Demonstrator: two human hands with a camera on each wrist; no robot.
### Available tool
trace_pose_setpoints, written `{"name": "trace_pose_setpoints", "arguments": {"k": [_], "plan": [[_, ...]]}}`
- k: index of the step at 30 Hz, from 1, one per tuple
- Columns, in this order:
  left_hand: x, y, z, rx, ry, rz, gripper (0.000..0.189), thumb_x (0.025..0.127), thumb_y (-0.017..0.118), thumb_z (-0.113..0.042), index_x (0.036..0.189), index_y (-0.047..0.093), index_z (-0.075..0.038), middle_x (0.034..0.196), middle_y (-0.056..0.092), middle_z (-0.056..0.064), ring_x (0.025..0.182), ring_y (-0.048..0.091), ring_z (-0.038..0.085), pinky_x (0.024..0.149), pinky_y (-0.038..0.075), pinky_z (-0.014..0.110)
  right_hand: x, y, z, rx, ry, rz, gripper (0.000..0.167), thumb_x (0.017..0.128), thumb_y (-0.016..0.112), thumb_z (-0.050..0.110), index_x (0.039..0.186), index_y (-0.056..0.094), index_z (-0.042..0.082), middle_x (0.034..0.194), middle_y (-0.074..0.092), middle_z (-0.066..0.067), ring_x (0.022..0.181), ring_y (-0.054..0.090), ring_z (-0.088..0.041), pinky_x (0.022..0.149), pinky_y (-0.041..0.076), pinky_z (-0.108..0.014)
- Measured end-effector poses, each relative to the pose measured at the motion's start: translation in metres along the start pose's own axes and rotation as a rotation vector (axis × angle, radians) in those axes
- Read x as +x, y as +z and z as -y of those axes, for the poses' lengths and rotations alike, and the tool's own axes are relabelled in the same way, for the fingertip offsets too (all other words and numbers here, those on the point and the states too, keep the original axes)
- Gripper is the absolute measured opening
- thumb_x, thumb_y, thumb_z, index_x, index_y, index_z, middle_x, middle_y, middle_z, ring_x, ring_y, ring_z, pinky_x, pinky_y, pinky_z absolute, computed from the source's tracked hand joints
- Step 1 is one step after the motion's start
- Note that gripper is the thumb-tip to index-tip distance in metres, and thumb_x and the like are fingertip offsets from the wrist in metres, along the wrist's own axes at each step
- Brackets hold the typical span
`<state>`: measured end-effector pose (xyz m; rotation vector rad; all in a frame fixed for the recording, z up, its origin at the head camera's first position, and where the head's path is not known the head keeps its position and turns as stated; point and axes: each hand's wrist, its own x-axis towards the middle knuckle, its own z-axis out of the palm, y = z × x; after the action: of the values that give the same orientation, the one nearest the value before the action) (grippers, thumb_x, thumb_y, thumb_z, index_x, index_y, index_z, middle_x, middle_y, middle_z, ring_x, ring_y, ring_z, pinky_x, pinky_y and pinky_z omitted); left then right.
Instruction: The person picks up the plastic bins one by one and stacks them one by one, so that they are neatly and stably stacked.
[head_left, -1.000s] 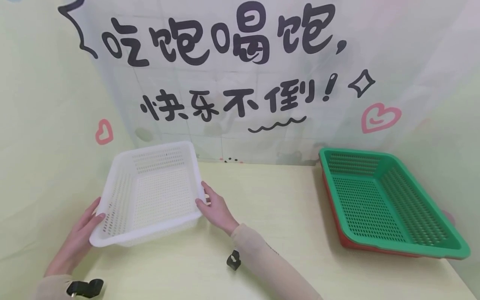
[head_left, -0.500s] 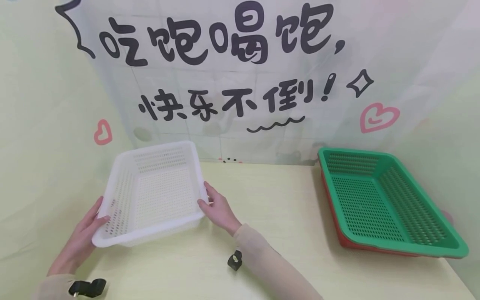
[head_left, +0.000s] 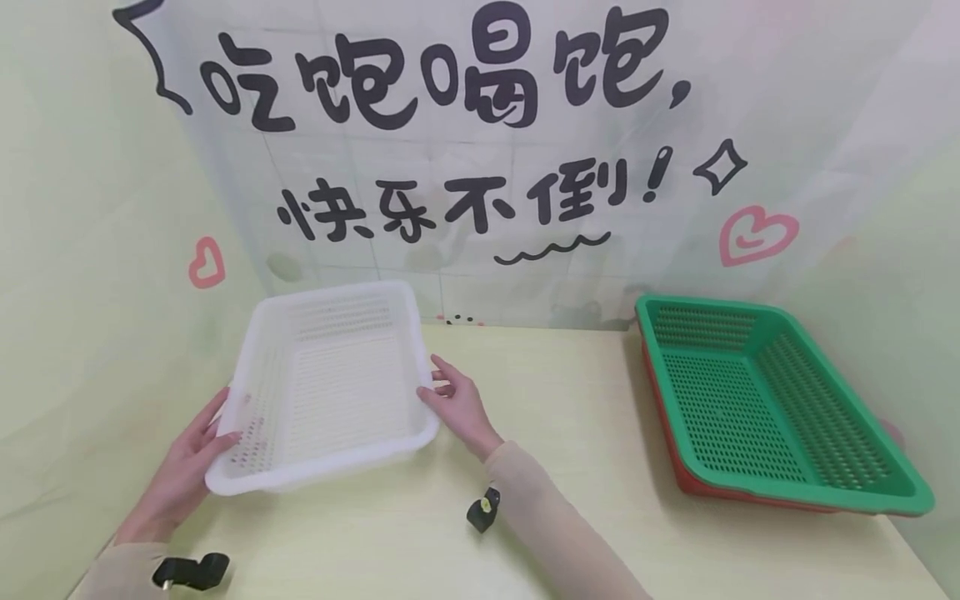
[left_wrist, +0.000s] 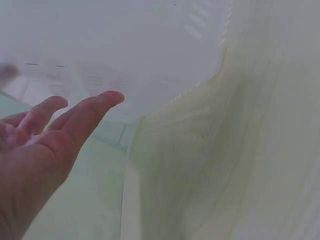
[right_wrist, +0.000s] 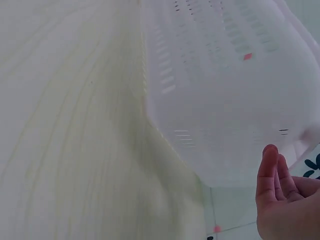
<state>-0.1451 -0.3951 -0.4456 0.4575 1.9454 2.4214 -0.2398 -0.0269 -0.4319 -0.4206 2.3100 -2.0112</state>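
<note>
1. A white basket [head_left: 348, 392] is held at eight o'clock in the head view.
2. Its eight o'clock side is gripped by the left hand [head_left: 183, 471], the thumb laid over the rim and the fingers clamped outside.
3. Its three o'clock side is pinched by the right hand [head_left: 461, 412], between thumb and fingers.
4. Between three and four o'clock, a green basket [head_left: 742, 417] is nested in a red basket [head_left: 684, 482] on the table [head_left: 570, 417].
5. Toward twelve, the wall [head_left: 465, 292] is marked with black writing [head_left: 477, 212].
</note>
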Motion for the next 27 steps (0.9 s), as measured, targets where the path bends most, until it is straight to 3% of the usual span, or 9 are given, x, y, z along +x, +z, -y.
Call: {"name": "trace_pose_setpoints", "arguments": {"k": [7, 12, 16, 23, 27], "plan": [[0.009, 0.014, 0.002, 0.054, 0.042, 0.022, 0.074, 0.096, 0.039, 0.014, 0.157, 0.006, -0.015, 0.138, 0.050, -0.012, 0.109, 0.060, 0.009, 0.077, 0.056, 0.028, 0.001, -0.018, -0.002, 0.033, -0.003, 0.066, 0.062, 0.090, 0.065, 0.009, 0.147, 0.041, 0.006, 0.121, 0.053, -0.012, 0.088, 0.058, -0.019, 0.069, 0.056, -0.028], [0.016, 0.021, 0.001, 0.141, -0.015, 0.020, 0.077, 0.097, 0.043, 0.010, 0.157, 0.005, -0.020, 0.151, 0.031, -0.011, 0.112, 0.058, 0.007, 0.078, 0.056, 0.028, 0.000, -0.035, -0.003, 0.045, -0.007, 0.111, 0.063, 0.091, 0.063, 0.006, 0.148, 0.037, 0.003, 0.126, 0.050, -0.018, 0.087, 0.056, -0.019, 0.068, 0.054, -0.027], [0.022, 0.028, 0.002, 0.189, -0.035, 0.000, 0.075, 0.098, 0.046, 0.006, 0.157, 0.006, -0.017, 0.155, 0.026, -0.009, 0.109, 0.060, 0.008, 0.077, 0.056, 0.028, -0.001, -0.048, -0.004, 0.060, 0.019, 0.135, 0.064, 0.091, 0.062, 0.004, 0.148, 0.035, 0.001, 0.126, 0.049, -0.020, 0.087, 0.056, -0.018, 0.069, 0.053, -0.028], [0.033, 0.044, 0.004, 0.207, -0.053, -0.019, 0.074, 0.098, 0.051, 0.001, 0.157, 0.009, -0.016, 0.158, 0.021, 0.000, 0.107, 0.060, 0.006, 0.077, 0.056, 0.026, -0.010, -0.064, -0.004, 0.063, 0.040, 0.103, 0.064, 0.092, 0.065, 0.011, 0.149, 0.038, 0.011, 0.126, 0.048, -0.014, 0.090, 0.059, -0.018, 0.075, 0.054, -0.029], [0.038, 0.051, 0.005, 0.213, -0.059, -0.006, 0.074, 0.098, 0.051, 0.000, 0.157, 0.008, -0.016, 0.158, 0.021, 0.002, 0.106, 0.061, 0.007, 0.077, 0.056, 0.027, -0.013, -0.074, -0.003, 0.043, 0.015, 0.091, 0.063, 0.092, 0.065, 0.013, 0.149, 0.038, 0.009, 0.127, 0.048, -0.016, 0.092, 0.060, -0.021, 0.076, 0.055, -0.032]]}}
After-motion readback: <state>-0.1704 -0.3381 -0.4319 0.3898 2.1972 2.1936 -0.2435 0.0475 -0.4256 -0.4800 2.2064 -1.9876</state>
